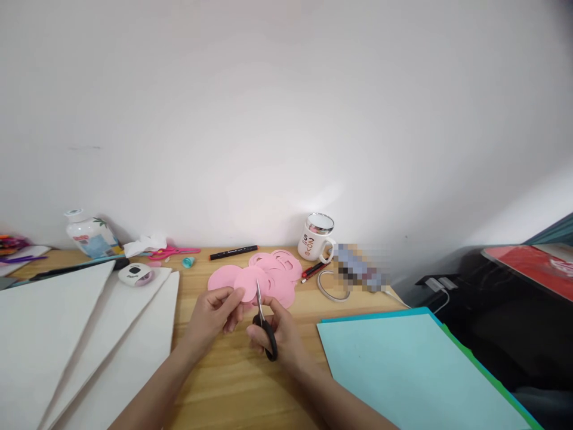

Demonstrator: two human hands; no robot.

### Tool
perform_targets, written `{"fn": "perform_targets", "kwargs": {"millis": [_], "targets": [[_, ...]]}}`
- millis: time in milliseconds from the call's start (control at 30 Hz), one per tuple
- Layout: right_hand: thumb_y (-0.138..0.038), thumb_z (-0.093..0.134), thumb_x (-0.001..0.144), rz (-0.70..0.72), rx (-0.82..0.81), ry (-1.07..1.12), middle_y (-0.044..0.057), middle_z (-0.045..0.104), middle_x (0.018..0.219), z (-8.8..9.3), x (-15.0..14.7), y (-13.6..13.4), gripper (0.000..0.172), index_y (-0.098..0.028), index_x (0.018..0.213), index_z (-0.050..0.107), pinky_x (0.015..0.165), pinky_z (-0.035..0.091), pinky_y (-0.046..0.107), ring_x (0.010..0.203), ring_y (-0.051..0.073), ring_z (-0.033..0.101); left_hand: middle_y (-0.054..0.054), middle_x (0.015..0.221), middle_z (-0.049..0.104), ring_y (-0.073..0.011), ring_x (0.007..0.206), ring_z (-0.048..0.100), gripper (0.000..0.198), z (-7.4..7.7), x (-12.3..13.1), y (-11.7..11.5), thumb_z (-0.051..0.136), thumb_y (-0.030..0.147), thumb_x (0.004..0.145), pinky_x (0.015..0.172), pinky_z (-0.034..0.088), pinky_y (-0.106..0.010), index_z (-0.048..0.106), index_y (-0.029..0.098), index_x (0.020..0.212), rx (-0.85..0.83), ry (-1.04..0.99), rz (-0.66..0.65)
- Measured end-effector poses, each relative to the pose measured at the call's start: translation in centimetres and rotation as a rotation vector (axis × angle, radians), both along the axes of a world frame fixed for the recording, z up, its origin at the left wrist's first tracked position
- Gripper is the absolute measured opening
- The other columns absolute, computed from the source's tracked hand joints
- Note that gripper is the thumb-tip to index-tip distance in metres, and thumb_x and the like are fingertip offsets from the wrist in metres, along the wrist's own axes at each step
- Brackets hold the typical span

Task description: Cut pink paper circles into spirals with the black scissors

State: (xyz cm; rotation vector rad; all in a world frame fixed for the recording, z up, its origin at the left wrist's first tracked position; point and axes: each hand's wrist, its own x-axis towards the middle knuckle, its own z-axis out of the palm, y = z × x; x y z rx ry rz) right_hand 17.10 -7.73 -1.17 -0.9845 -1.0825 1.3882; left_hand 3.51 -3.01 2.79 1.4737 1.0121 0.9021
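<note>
Between thumb and fingers, my left hand point(218, 310) pinches a round piece of pink paper point(245, 282). My right hand point(282, 334) is closed on a pair of black-handled scissors point(268, 340), whose blades point away from me and lie at the right edge of the pink circle. Whether the blades are cutting into the paper I cannot tell. Just beyond both hands, a loose heap of pink paper pieces point(282, 280) lies on the wooden table point(224, 382), some of them with cut-out openings.
Behind the heap lie a black marker point(234, 252) and a white mug point(316, 237). White sheets point(134, 358) with a white rounded dispenser point(135, 273) are at left, near pink scissors point(174, 252) and a bottle point(92, 234). Light blue sheets point(416, 370) cover the right; a cable point(333, 292) lies beyond.
</note>
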Motion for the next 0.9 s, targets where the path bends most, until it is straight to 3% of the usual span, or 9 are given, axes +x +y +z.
{"fn": "perform_targets", "kwargs": {"millis": [433, 900], "targets": [[-0.035, 0.079, 0.052, 0.003, 0.114, 0.113, -0.005, 0.049, 0.059, 0.62, -0.02, 0.16, 0.043, -0.018, 0.075, 0.046, 0.050, 0.034, 0.020, 0.055, 0.010, 0.043, 0.006, 0.034, 0.042, -0.0048, 0.034, 0.034, 0.041, 0.04, 0.25, -0.27, 0.054, 0.034, 0.077, 0.038, 0.027, -0.018, 0.042, 0.015, 0.042, 0.028, 0.061, -0.139], [-0.036, 0.077, 0.055, 0.006, 0.091, 0.084, -0.006, 0.045, 0.056, 0.35, 0.23, 0.21, 0.041, -0.018, 0.079, 0.050, 0.042, 0.023, 0.018, 0.046, 0.007, 0.032, 0.007, 0.036, 0.043, -0.0049, 0.033, 0.036, 0.034, 0.04, 0.18, -0.20, 0.055, 0.034, 0.076, 0.036, 0.027, -0.017, 0.047, 0.015, 0.049, 0.036, 0.038, -0.082]]}}
